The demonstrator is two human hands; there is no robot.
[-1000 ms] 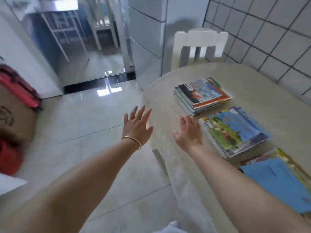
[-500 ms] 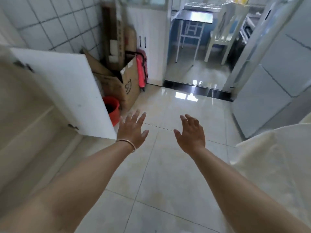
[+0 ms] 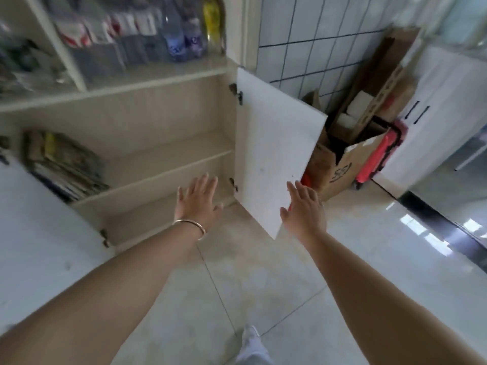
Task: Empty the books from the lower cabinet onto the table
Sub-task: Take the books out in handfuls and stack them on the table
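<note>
Books: one leaning stack lies on the middle shelf of the lower cabinet, at its left end; titles too blurred to read.
Placement: stack sits deep on the left, partly behind the left door, so it likely calls for a reach in past that door.
Access: right door is swung wide on its hinges, leaving the right half of the shelves bare to view.
Left hand: fingers straight and spread, holding nothing, in front of the lower shelf edge, well right of the books.
Right hand: flat and empty, just beside the right door's lower edge; contact cannot be judged.
Relation: both hands are well apart from the stack, which lies up and left of them.
Step judged: approach for the next load.
Table: out of view.
</note>
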